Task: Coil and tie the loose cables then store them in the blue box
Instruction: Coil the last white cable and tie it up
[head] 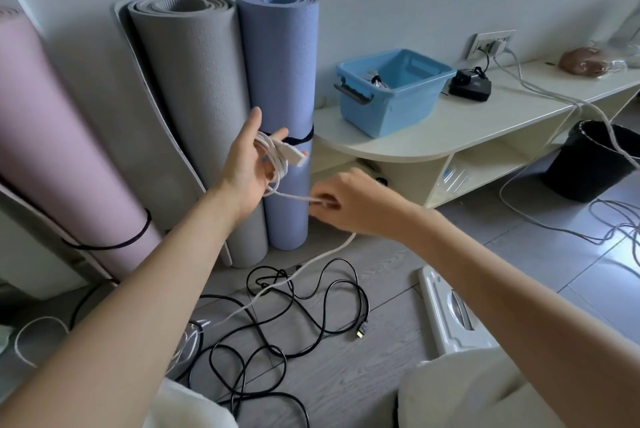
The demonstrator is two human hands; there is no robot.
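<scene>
The left hand is raised with fingers spread, so the loops of the white cable wrap around them and hold their shape; the plug end rests across the fingertips. The right hand pinches the free run of the same cable just beside the left wrist, keeping it taut enough to feed another turn. The remaining length trails to the floor, crossing the tangled black cable, which is not yet coiled. The blue box stands on the low table, near enough for storage, with a bundle already inside
</scene>
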